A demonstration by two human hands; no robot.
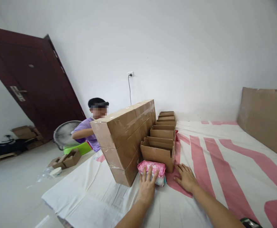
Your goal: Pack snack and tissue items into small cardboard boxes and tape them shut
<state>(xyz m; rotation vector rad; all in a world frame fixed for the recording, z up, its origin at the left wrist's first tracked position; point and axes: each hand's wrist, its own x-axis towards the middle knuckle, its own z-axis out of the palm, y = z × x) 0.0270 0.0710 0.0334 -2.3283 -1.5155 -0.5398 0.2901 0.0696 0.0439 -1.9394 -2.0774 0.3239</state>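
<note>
My left hand [146, 186] lies on a pink soft package [152, 169] that rests on the sheet in front of an open cardboard box [157, 153]. My right hand [186, 178] lies flat on the white and pink striped sheet [224, 164], just right of the package, fingers apart and holding nothing. A row of several open cardboard boxes [164, 126] runs away from me behind the nearest one. To their left stands a stack of taped, closed cartons [124, 136].
Another person in a purple shirt [88, 131] sits on the floor beyond the cartons, beside a fan [64, 133] and a green tub [78, 148]. Small boxes [66, 159] and tape [56, 172] lie on the floor. A cardboard sheet [264, 118] leans at right. A dark door [34, 82] stands left.
</note>
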